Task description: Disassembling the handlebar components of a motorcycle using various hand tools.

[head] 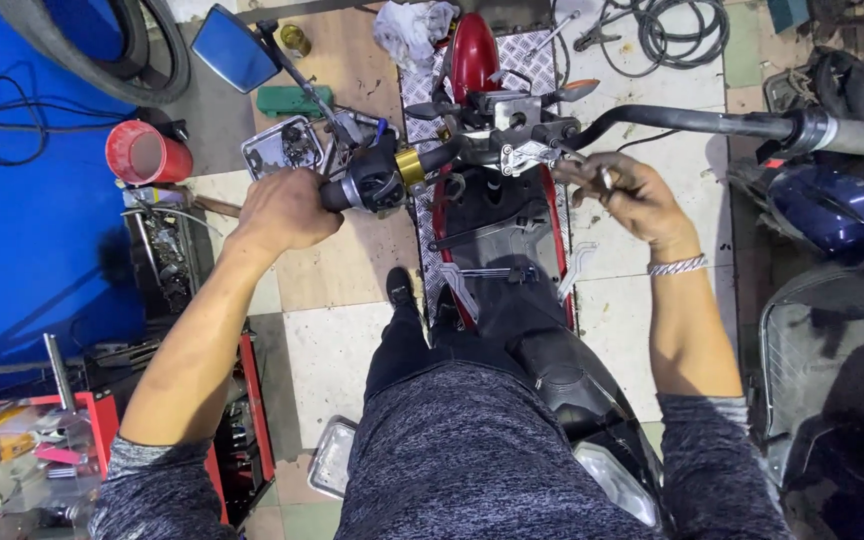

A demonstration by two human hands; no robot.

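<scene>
I stand over a motorcycle whose red front fender [474, 52] points away from me. My left hand [284, 208] is closed around the left handlebar grip [337, 193], beside the black switch housing with a gold collar [410, 166]. My right hand [624, 193] sits just right of the handlebar centre [512, 135], fingers curled on a small metal tool or part near the clamp; what it is cannot be made out. The right handlebar [712, 122] runs off to the right with nothing on it. A blue mirror [229, 47] sticks up at the left.
A red cup [147, 153], a metal tray of parts [282, 147] and a green object [294, 100] lie on the tiled floor to the left. A red tool cart [102, 420] stands at the lower left. A white rag [410, 30], coiled cables [672, 25] and another blue vehicle [832, 210] surround the bike.
</scene>
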